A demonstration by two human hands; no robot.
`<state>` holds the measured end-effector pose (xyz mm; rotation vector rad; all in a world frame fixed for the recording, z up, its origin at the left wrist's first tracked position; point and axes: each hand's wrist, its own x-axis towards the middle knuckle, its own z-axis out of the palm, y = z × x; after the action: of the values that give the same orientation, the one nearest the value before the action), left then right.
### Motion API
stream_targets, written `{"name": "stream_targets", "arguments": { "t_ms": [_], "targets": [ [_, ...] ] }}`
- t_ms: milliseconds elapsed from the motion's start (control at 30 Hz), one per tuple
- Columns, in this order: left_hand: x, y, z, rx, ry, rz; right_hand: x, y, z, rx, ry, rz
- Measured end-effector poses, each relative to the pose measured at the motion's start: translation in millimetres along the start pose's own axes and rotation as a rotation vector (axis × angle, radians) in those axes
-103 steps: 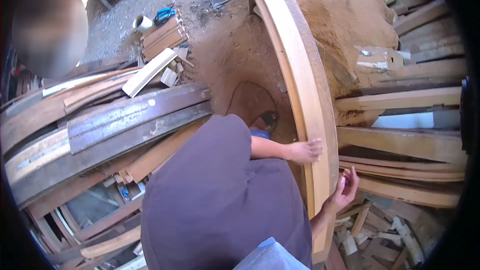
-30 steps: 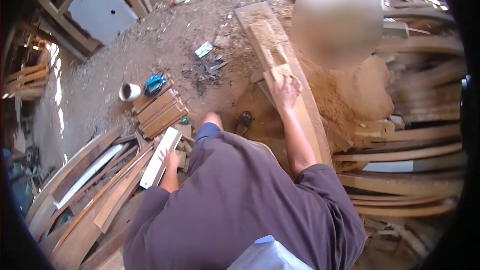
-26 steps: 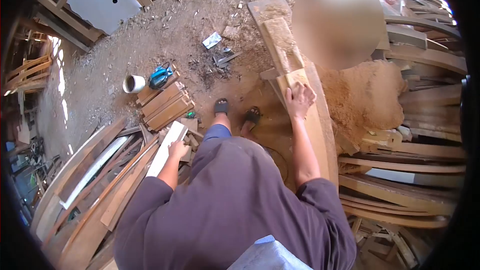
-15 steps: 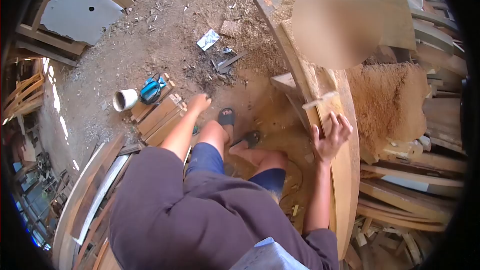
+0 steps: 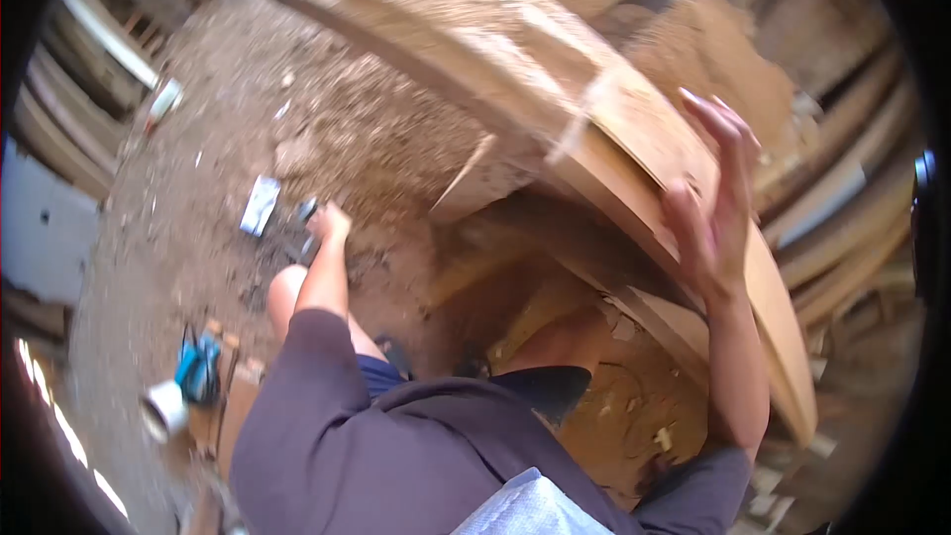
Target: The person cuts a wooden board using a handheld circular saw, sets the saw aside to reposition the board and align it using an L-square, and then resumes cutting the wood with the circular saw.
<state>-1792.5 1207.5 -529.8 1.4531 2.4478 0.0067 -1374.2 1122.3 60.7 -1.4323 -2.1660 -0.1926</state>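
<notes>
My left hand [image 5: 332, 223] reaches forward over the dirt floor. Its fingers are curled, and I cannot make out what, if anything, they hold. A small grey-blue piece [image 5: 307, 208] shows at its fingertips, and a white printed card [image 5: 260, 205] lies left of it. My right hand [image 5: 721, 188] is open, thumb apart from the fingers, over the long curved wooden board [image 5: 778, 327]; whether it touches the wood is unclear. Across the wooden workpiece lies a thin pale strip [image 5: 580, 119], blurred by motion.
A teal power tool [image 5: 203, 367] and a white pot [image 5: 163, 411] are at lower left, by some wooden blocks [image 5: 238, 406]. Sawdust is heaped [image 5: 713, 50] behind the board. Curved timbers [image 5: 852, 208] are stacked at right. A bottle [image 5: 163, 104] lies on the floor.
The view has swung right and blurred. My left hand has moved forward to beside the floor debris. My right hand, earlier laid on the board, is now raised with fingers up.
</notes>
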Motion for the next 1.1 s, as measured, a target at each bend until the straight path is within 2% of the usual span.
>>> {"name": "stream_targets", "arguments": {
  "t_ms": [33, 100, 133, 167, 200, 233, 267, 333, 400, 500, 633, 667, 700, 733, 767, 800, 833, 867, 933, 967, 1000, 1033, 1067, 1100],
  "targets": [
    [10, 16, -14, -0.057, -0.180, -0.068, -2, 1, 1, -0.016, 0.065, -0.004],
    [33, -5, 14, -0.064, -0.105, 0.006, -2, 2, 6, 0.071, 0.141, 0.030],
    [15, 3, -24, -0.107, -0.170, -0.070, -2, 3, 6, 0.142, 0.174, 0.073],
    [43, -7, 10, -0.097, -0.179, -0.042, -1, 2, 6, 0.317, 0.205, 0.176],
    [57, -16, 16, -0.095, -0.224, -0.035, 1, 3, 9, 0.495, 0.238, 0.271],
    [96, -36, 41, -0.042, -0.311, 0.131, 2, 13, 14, 0.498, 0.269, 0.283],
    [85, -40, 42, -0.051, -0.303, 0.148, 3, 20, 19, 0.510, 0.273, 0.288],
    [71, -43, 26, -0.184, -0.296, 0.055, 7, 23, 18, 0.520, 0.289, 0.325],
    [40, -38, 9, -0.068, -0.152, 0.067, 5, 29, 21, 0.475, 0.285, 0.291],
    [26, -34, -22, -0.010, -0.260, 0.124, 6, 17, 22, 0.477, 0.284, 0.285],
    [63, -40, -54, 0.016, -0.034, 0.352, 9, 30, 28, 0.514, 0.344, 0.251],
    [34, -22, -112, -0.001, 0.013, 0.292, 10, 32, 28, 0.549, 0.373, 0.225],
    [56, -34, -110, -0.049, 0.173, 0.296, 10, 35, 29, 0.463, 0.461, 0.131],
    [54, -36, -140, -0.088, 0.190, 0.249, 4, 26, 27, 0.464, 0.465, 0.143],
    [61, -53, -157, -0.350, 0.264, 0.363, -4, 10, 23, 0.305, 0.553, 0.010],
    [52, -55, -184, -0.605, 0.218, 0.265, -14, -7, 26, 0.146, 0.627, -0.125],
    [39, -53, -209, -0.657, 0.280, 0.248, -30, -29, 37, 0.272, 0.558, -0.082],
    [14, -46, -245, -0.590, 0.185, 0.161, -47, -53, 51, 0.398, 0.489, -0.040],
    [-20, -36, -271, -0.970, 0.306, 0.202, -69, -82, 92, 0.609, 0.180, -0.049],
    [-43, -27, -288, -0.959, 0.302, 0.211, -83, -96, 117, 0.862, -0.113, 0.120],
    [-70, -16, -307, -1.096, 0.372, 0.260, -95, -104, 152, 0.992, -0.269, 0.168],
    [-92, -6, -319, -1.237, 0.434, 0.308, -110, -110, 185, 1.062, -0.375, 0.222],
    [-106, 2, -326, -1.230, 0.422, 0.316, -122, -119, 216, 1.175, -0.392, 0.326],
    [-117, 7, -330, -1.370, 0.397, 0.408, -133, -123, 249, 1.283, -0.382, 0.366]
  ]
}}
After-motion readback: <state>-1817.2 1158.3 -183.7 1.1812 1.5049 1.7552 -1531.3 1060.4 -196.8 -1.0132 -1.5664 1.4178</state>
